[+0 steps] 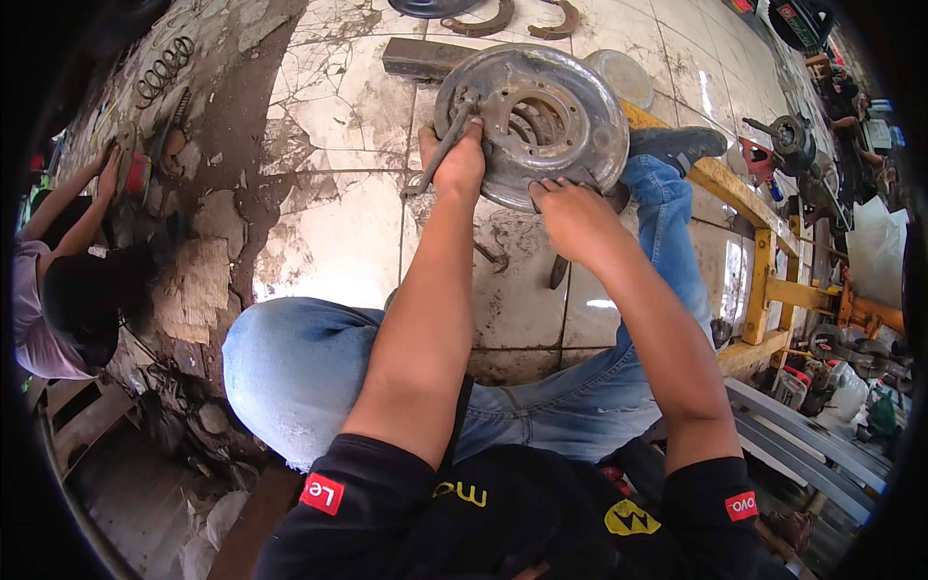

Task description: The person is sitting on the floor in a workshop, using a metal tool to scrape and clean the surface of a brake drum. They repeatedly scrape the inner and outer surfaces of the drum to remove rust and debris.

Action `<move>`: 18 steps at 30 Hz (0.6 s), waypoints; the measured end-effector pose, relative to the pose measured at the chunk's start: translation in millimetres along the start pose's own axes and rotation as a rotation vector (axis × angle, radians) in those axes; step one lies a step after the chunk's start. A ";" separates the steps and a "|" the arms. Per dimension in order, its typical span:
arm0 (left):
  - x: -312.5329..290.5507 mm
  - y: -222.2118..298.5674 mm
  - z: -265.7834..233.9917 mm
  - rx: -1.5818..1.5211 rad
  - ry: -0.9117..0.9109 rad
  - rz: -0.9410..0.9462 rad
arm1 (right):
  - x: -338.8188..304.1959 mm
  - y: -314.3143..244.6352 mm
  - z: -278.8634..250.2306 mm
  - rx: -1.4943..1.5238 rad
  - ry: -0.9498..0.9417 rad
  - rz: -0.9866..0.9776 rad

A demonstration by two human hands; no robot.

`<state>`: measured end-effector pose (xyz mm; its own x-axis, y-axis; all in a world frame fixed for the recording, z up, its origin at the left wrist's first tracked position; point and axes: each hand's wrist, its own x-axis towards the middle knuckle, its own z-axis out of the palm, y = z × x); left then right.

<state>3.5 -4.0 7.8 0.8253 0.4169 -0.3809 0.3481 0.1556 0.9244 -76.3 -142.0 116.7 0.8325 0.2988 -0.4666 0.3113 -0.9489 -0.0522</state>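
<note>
A round grey metal brake backing plate is held tilted over the floor in front of me, with a large hole at its centre. My left hand is closed on its left edge, thumb on the near face. A dark bent rod runs from the plate's left side down across that hand; I cannot tell whether it is fixed to the plate. My right hand has its fingers curled over the lower rim, and its palm side is hidden. Below the plate, a dark flat-ended tool lies on the tiles.
Curved brake shoes and a dark metal block lie beyond the plate. A yellow metal frame stands at the right, near my shoe. At the left, another person's hands work near a coil spring.
</note>
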 end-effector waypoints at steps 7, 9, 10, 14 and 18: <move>1.8 0.4 2.6 -0.079 -0.030 0.003 | -6.3 0.3 -3.5 0.036 0.021 -0.001; 4.5 -1.5 4.4 -0.073 -0.031 0.023 | -6.9 0.7 -2.3 0.027 0.046 -0.024; 4.6 -5.7 2.6 -0.066 -0.021 0.021 | -16.9 1.8 4.3 0.039 0.071 -0.051; 5.3 -9.6 1.2 -0.108 -0.031 0.024 | -15.8 -5.5 -1.7 0.029 0.050 -0.015; 1.3 -0.8 1.9 -0.087 -0.035 0.023 | -13.6 -3.0 12.5 -0.054 0.168 -0.040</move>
<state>5.1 -5.3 6.6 0.8482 0.3901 -0.3583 0.2901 0.2239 0.9304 -94.3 -144.4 112.2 0.8824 0.3531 -0.3110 0.3660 -0.9304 -0.0179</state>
